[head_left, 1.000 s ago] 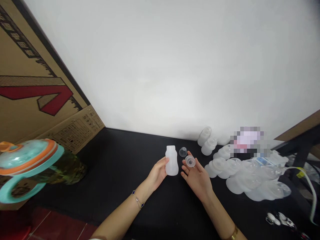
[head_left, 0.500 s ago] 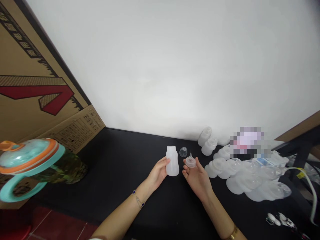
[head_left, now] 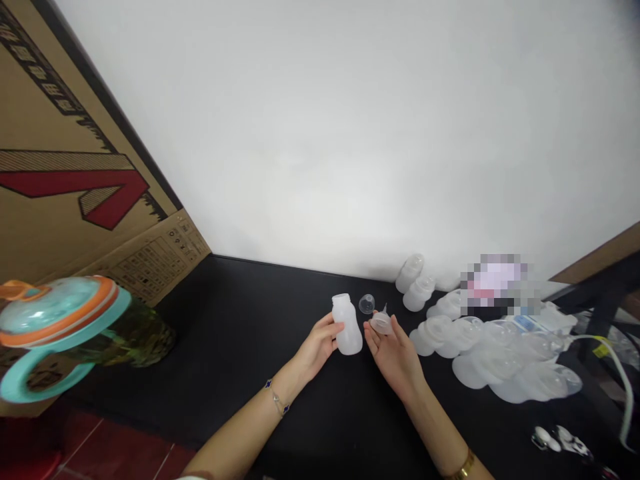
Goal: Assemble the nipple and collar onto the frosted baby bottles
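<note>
In my left hand [head_left: 317,343] is a frosted white baby bottle [head_left: 348,330], its threaded neck uncapped and tilted slightly to the left. My right hand [head_left: 395,353] has its fingertips and thumb around a clear bottle collar with nipple [head_left: 382,323], its thin tip pointing up. The collar and bottle are apart. Just behind the collar, a clear dome cap [head_left: 367,304] lies on the black table [head_left: 260,320].
Two capped bottles [head_left: 419,293] stand near the wall. Several more bottles [head_left: 487,363] crowd the right side, beside a white cable [head_left: 623,380] and small white objects [head_left: 567,440]. A large teal-handled jug [head_left: 60,333] and a cardboard box [head_left: 75,173] are at left.
The bottle in my left hand has tipped, with its base swinging right. In my right hand the collar has tilted, and those fingers have straightened somewhat.
</note>
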`<state>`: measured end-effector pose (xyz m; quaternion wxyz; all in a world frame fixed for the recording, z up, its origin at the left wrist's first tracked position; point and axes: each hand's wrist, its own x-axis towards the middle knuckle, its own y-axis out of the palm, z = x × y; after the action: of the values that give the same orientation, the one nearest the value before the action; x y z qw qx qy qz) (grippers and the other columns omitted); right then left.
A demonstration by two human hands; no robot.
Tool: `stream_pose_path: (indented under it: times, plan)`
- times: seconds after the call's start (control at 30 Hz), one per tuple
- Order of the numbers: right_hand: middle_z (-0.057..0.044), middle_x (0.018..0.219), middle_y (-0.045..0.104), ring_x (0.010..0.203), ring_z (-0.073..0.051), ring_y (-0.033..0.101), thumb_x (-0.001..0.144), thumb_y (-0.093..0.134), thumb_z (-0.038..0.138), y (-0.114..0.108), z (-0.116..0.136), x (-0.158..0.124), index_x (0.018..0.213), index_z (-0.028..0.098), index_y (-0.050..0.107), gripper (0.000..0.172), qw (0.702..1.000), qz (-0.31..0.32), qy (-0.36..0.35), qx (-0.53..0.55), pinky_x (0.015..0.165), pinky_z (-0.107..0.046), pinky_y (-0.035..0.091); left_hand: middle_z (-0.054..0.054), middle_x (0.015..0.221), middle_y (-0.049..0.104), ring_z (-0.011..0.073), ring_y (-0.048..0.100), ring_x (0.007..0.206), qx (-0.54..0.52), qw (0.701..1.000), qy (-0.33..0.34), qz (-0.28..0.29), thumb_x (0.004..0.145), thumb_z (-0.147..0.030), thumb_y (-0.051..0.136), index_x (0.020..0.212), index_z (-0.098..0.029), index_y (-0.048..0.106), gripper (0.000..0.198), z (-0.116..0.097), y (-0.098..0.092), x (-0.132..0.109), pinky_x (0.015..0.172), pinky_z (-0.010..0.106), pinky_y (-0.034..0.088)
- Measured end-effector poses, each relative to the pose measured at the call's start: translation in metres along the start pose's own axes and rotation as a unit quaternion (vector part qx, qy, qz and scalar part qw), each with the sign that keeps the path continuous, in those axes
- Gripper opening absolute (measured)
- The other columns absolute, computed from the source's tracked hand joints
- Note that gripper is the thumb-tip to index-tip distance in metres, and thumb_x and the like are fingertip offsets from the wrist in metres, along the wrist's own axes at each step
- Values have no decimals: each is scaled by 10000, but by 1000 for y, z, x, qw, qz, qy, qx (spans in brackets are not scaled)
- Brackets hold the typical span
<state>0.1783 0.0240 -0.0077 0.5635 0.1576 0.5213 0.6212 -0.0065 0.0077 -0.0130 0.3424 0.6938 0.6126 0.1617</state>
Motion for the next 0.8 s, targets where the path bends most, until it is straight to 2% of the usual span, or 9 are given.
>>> stream_pose_path:
  times: [0.13, 0.23, 0.33, 0.47, 0.57, 0.8]
  plan:
    - [-55, 882, 751, 890, -209, 729, 906, 664, 407, -1, 2, 1, 1066, 184, 696, 277, 999, -14, 34, -12, 778, -333, 599, 129, 1068, 738, 278, 667, 1016, -12, 1000, -8, -6, 807, -284, 743, 1104, -141, 719, 330, 0, 1, 0, 896, 365, 489]
    - [-45, 983, 760, 962, -211, 719, 871, 714, 356, -4, 1, 2, 1001, 213, 699, 194, 999, -17, 19, -22, 794, -332, 584, 128, 1080, 736, 277, 662, 1035, -1, 1000, -3, -12, 799, -273, 750, 1115, -142, 716, 343, 0, 2, 0, 901, 355, 482]
    - [-25, 1104, 747, 1013, -199, 703, 831, 760, 277, -8, 0, 4, 1006, 243, 695, 190, 999, -5, 2, -32, 837, -333, 569, 120, 1104, 735, 274, 658, 1054, 16, 1000, 8, -20, 755, -216, 783, 1132, -152, 711, 389, 0, 3, -1, 899, 334, 474]
    - [-24, 1040, 757, 923, -188, 715, 848, 740, 341, -9, -1, 4, 971, 230, 703, 169, 999, -17, 13, -35, 756, -310, 570, 138, 1080, 741, 288, 668, 1038, -15, 1000, -14, -21, 803, -310, 750, 1106, -131, 724, 353, 0, 4, -1, 898, 353, 481]
    - [-6, 1055, 756, 909, -168, 710, 856, 733, 311, -9, -1, 4, 1000, 233, 704, 167, 999, -9, 5, -41, 735, -290, 565, 130, 1092, 741, 279, 674, 1028, -2, 1000, -2, -15, 775, -261, 778, 1116, -138, 721, 367, 0, 4, -1, 886, 339, 486]
    - [5, 979, 762, 752, -136, 691, 857, 730, 338, -6, -1, 3, 968, 223, 714, 161, 999, -24, 3, -46, 622, -251, 544, 132, 1035, 755, 289, 685, 1009, -14, 1000, -8, -23, 782, -291, 771, 1077, -119, 725, 344, -1, 6, -1, 910, 359, 488]
